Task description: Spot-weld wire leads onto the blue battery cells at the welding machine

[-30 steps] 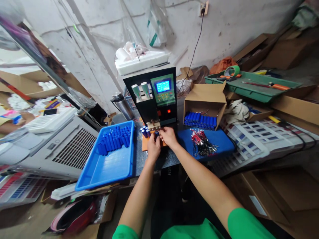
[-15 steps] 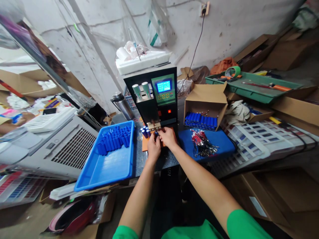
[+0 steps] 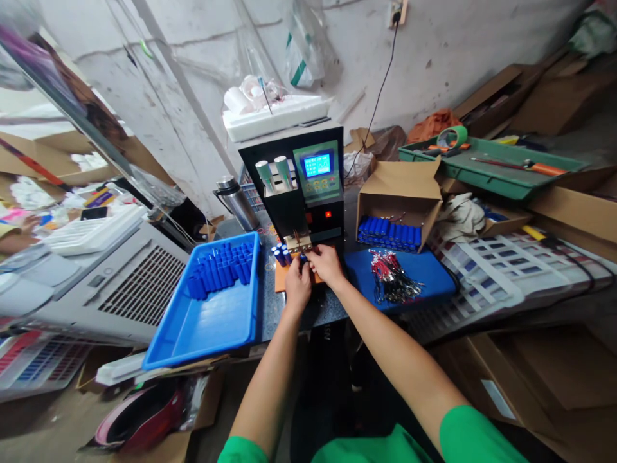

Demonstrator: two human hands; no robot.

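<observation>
My left hand [image 3: 297,283] and my right hand [image 3: 326,264] are closed together around a small blue battery cell [image 3: 303,258], holding it under the welding tips of the black spot welder [image 3: 299,186]. They rest over an orange pad [image 3: 281,279]. A few blue cells [image 3: 279,254] stand just left of the hands. The blue tray [image 3: 212,318] with several blue cells lies to the left. A bundle of red and black wires [image 3: 393,276] lies on a blue mat [image 3: 424,273] to the right.
An open cardboard box [image 3: 398,202] holding blue cells stands right of the welder. A steel flask [image 3: 235,202] is behind the tray. A green tray [image 3: 486,164] with tape and tools sits at the back right. A grey vented unit [image 3: 130,289] is on the left.
</observation>
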